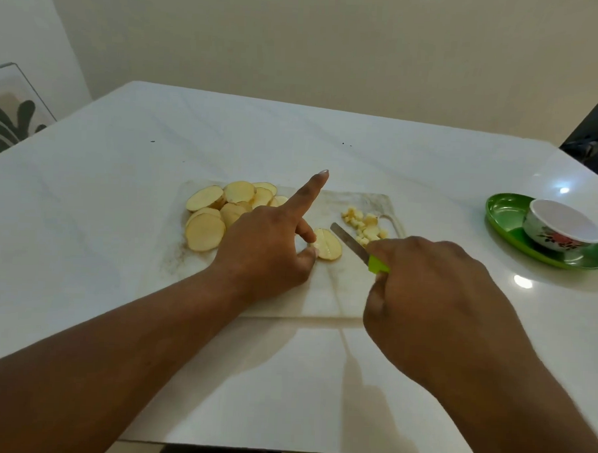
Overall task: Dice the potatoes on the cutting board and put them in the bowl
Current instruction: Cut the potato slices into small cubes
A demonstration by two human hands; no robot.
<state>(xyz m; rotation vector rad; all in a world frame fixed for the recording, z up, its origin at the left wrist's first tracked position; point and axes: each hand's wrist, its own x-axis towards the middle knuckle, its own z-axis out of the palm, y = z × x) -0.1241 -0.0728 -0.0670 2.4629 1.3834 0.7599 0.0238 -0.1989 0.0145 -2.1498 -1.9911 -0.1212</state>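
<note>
On the cutting board (339,289), about nine potato slices (205,231) lie piled at left. The left hand (269,249) pinches one scored slice (328,244), forefinger raised. One small heap of diced potato (363,224) sits beside the knife (353,244), gripped by the right hand (435,300). One floral bowl (561,231) stands on a green plate (507,215), far right.

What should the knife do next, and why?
Probably bring the knife onto the potato slice and cut it. The left hand pinches that slice on the cutting board, the right hand holds the blade beside it, and diced bits already lie nearby.
</note>
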